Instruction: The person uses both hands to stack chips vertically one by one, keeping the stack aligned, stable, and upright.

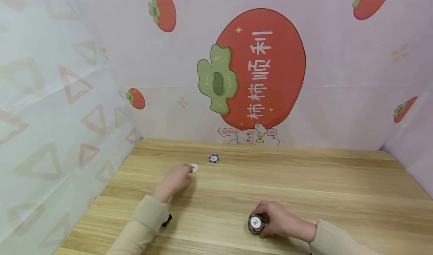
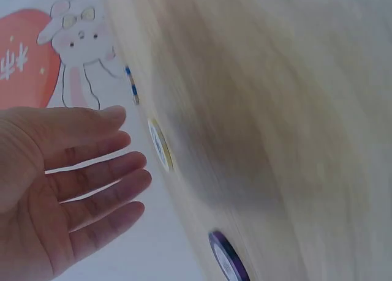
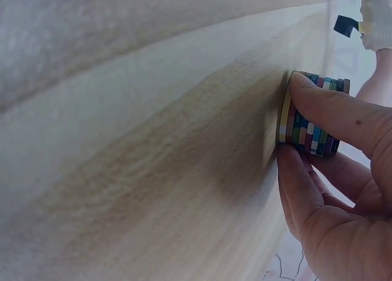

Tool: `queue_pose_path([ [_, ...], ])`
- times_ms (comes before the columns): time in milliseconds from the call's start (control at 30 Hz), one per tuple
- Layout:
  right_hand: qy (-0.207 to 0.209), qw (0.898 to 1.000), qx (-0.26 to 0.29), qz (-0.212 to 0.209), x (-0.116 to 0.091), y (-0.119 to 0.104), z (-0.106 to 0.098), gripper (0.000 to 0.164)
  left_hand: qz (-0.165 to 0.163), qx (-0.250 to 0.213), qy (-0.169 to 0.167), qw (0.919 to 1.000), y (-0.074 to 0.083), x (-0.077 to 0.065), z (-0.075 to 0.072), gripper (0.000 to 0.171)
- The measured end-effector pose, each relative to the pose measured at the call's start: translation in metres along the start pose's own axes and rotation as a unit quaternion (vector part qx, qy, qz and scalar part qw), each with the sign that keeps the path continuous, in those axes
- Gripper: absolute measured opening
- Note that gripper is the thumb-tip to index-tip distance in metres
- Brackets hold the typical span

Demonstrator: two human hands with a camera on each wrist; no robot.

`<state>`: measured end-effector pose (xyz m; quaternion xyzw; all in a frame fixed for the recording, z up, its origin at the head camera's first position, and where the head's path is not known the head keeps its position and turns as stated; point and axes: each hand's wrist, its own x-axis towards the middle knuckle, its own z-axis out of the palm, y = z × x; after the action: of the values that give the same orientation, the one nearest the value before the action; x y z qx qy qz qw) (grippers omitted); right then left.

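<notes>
My left hand reaches to the far left of the table, fingers extended and holding nothing. Its fingertips overlap a white poker chip in the head view. In the left wrist view, that hand hovers beside the yellow-edged white chip, and a purple chip lies close by, hidden in the head view. A dark blue poker chip lies just beyond. My right hand grips a stack of poker chips, thumb and fingers on opposite sides. The stack's multicoloured edges show in the right wrist view, its base right at the tabletop.
The wooden table runs back to a wall sheet printed with persimmons and a rabbit. Another printed sheet hangs along the left side. A black strap end sticks out by the left sleeve.
</notes>
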<state>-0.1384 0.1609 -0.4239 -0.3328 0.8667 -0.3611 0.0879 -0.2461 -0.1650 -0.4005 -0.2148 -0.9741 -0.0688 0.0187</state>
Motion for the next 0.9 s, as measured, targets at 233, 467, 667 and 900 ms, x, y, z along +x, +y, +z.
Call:
queue_pose_path([
  [233,0.008,1.000,-0.007,-0.007,-0.001,0.000,0.001,0.041,-0.050,-0.018,-0.007,0.9986,-0.020,-0.007,-0.004,0.015],
  [467,0.010,1.000,-0.008,-0.007,-0.001,0.000,0.002,0.041,-0.076,-0.023,-0.021,0.9966,-0.037,-0.016,-0.007,0.006],
  [667,0.003,1.000,-0.002,0.001,0.000,-0.001,0.000,0.040,-0.086,-0.029,-0.039,0.9951,-0.045,-0.023,-0.008,0.016],
  [900,0.001,1.000,0.006,0.006,0.000,-0.001,-0.001,0.040,-0.084,-0.045,-0.041,0.9946,-0.048,-0.024,-0.010,0.015],
])
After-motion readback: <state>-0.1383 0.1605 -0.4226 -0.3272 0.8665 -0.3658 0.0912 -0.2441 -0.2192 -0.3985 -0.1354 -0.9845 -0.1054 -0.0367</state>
